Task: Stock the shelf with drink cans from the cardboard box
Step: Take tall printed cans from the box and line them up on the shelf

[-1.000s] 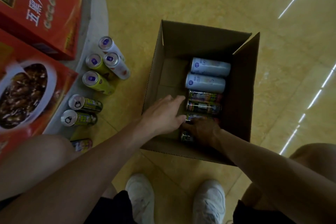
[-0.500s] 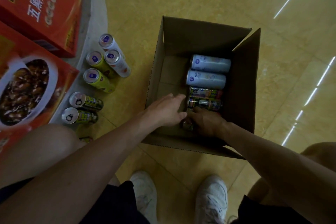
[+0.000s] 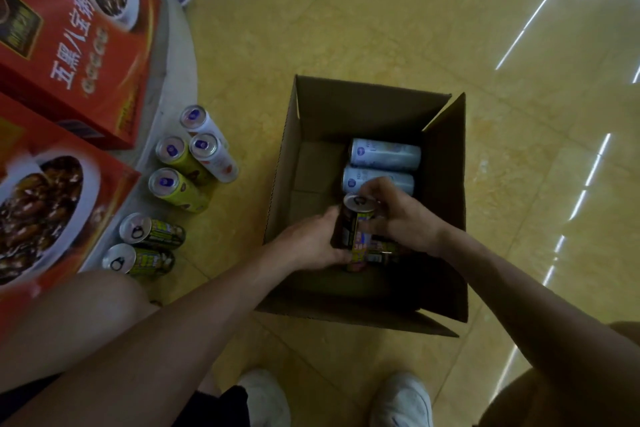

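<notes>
Drink can (image 3: 356, 222) gripped upright within the cardboard box (image 3: 446, 218), left hand (image 3: 308, 246) and right hand (image 3: 401, 218) both curled round it; mid-pick seemingly, needed lifting clear toward the standing cans (image 3: 152, 232).

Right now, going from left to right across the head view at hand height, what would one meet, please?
Red carton → loose cans → left hand → dark can gripped by both hands → right hand → right wall of the cardboard box.

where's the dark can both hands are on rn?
Head view, centre: the dark can is upright above the near end of the cardboard box, held between the left hand and right hand, nearer than the two white cans lying inside.
</notes>
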A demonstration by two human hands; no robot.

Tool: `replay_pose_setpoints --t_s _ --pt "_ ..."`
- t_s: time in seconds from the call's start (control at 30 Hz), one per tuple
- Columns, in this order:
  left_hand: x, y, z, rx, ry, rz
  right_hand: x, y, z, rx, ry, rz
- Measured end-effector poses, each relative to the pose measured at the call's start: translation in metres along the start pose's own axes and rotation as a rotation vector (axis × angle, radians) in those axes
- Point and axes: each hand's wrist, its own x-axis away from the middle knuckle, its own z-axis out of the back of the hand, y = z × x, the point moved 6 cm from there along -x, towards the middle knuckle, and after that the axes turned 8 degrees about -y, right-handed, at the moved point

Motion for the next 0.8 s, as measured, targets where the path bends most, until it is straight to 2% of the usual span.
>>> replay_pose_setpoints --t_s 0.2,0.3,0.43,0.53,0.63,0.8 --pt "0.003 0.006 0.01 0.379 0.116 -0.13 0.013 -0.031 0.01 -0.262 0.011 0.106" --pt "0.009 0.012 0.013 0.497 0.138 -0.186 0.015 -0.04 0.01 -0.34 0.026 0.106" --pt "0.012 0.017 0.014 0.635 0.168 -0.243 0.021 -0.046 0.013 -0.349 -0.045 0.098" --pt "0.014 0.022 0.02 0.707 0.141 -0.308 0.021 -0.042 0.014 -0.472 -0.064 0.079" --pt "0.016 0.029 0.024 0.675 0.134 -0.347 0.021 -0.046 0.015 -0.522 0.013 0.117" --pt "0.019 0.034 0.025 0.621 0.197 -0.349 0.023 -0.053 0.018 -0.46 0.254 0.082"
